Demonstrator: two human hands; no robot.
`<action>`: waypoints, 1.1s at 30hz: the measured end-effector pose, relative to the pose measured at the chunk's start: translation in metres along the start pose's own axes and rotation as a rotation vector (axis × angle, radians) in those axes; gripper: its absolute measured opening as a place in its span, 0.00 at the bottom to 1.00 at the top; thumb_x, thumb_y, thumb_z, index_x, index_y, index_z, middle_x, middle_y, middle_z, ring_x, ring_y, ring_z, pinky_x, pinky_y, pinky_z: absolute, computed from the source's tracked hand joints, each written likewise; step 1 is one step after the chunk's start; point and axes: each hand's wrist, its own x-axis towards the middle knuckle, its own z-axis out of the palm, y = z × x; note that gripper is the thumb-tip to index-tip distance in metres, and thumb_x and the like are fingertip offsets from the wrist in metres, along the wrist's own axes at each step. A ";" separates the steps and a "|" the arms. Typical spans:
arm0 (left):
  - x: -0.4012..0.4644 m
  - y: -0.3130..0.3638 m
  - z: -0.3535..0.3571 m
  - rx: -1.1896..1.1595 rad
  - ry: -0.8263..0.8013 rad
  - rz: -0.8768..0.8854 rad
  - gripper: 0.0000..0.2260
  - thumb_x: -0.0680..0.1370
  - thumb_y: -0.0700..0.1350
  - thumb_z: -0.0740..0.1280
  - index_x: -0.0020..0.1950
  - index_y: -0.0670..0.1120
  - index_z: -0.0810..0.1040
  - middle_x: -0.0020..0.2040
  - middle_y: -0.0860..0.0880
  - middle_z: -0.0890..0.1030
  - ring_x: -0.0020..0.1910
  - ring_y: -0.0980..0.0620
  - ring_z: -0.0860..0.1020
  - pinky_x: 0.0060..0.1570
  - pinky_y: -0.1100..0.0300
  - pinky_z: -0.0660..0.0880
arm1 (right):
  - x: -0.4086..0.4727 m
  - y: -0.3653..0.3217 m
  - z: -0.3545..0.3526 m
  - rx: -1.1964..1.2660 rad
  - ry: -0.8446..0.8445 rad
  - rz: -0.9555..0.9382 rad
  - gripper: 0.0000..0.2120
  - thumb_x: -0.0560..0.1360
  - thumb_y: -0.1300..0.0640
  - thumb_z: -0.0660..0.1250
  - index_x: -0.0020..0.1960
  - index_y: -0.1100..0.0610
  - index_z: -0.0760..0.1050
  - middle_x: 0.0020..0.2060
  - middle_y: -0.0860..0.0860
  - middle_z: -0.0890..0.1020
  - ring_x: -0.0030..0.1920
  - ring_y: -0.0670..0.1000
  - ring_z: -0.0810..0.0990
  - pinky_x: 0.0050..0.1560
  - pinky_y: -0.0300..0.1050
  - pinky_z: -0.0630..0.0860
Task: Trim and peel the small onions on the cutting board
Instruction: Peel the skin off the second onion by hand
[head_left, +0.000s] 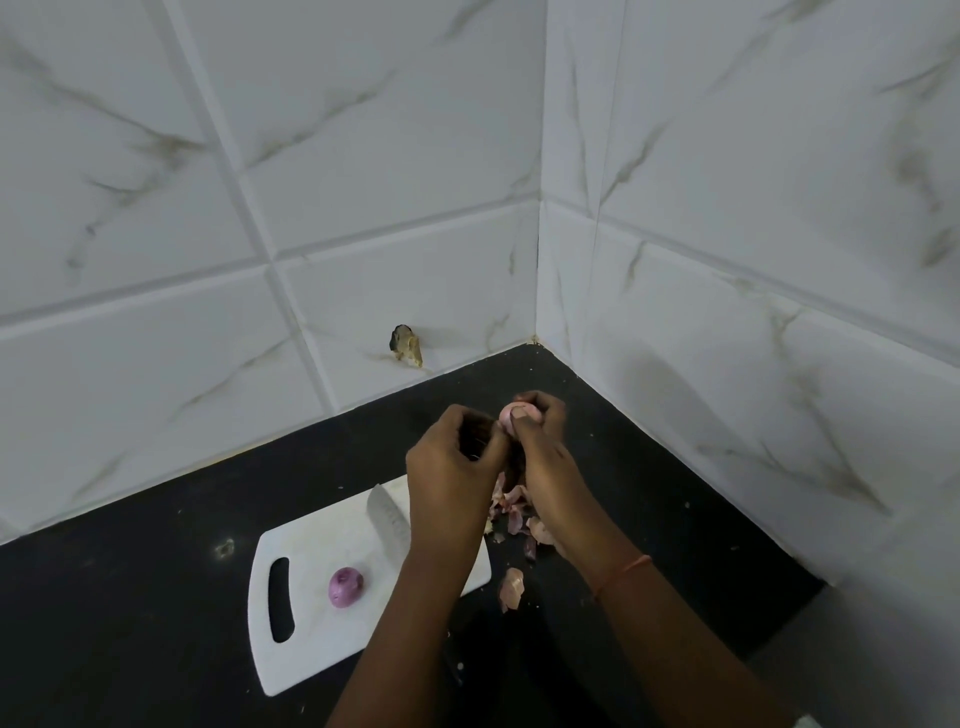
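Observation:
My right hand (540, 441) holds a small pale pink onion (506, 413) above the black counter, thumb pressed on it. My left hand (452, 457) is closed right beside it, fingertips pinching at the onion's skin. A purple peeled onion (344, 586) lies on the white cutting board (306, 623). A knife blade (387, 519) rests on the board's far part, its handle hidden under my left forearm. Loose pink onion peels (511, 512) lie below my hands at the board's right edge.
The black counter (130, 597) runs into a corner of white marble-look wall tiles. A chipped hole (406, 345) marks the back wall just above the counter. One more peel (511, 587) lies on the counter right of the board.

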 end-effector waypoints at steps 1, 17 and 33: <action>-0.001 -0.001 0.000 -0.021 -0.007 -0.012 0.04 0.75 0.43 0.73 0.45 0.50 0.80 0.37 0.59 0.79 0.38 0.61 0.80 0.39 0.74 0.74 | 0.000 0.002 -0.001 0.020 0.009 0.031 0.07 0.83 0.51 0.55 0.60 0.46 0.67 0.53 0.54 0.79 0.54 0.52 0.81 0.51 0.45 0.79; -0.004 -0.014 -0.001 -0.292 -0.165 -0.280 0.08 0.81 0.44 0.64 0.48 0.48 0.82 0.42 0.50 0.84 0.44 0.51 0.83 0.50 0.51 0.81 | -0.003 0.015 -0.013 0.376 -0.067 0.380 0.23 0.82 0.45 0.52 0.51 0.59 0.81 0.48 0.58 0.85 0.50 0.57 0.82 0.65 0.64 0.70; -0.003 -0.021 0.006 -0.200 -0.066 -0.207 0.04 0.77 0.43 0.71 0.47 0.50 0.78 0.43 0.53 0.82 0.44 0.55 0.81 0.46 0.58 0.80 | -0.001 0.020 -0.020 0.363 -0.014 0.309 0.12 0.81 0.51 0.55 0.57 0.53 0.74 0.47 0.57 0.85 0.46 0.56 0.85 0.43 0.53 0.81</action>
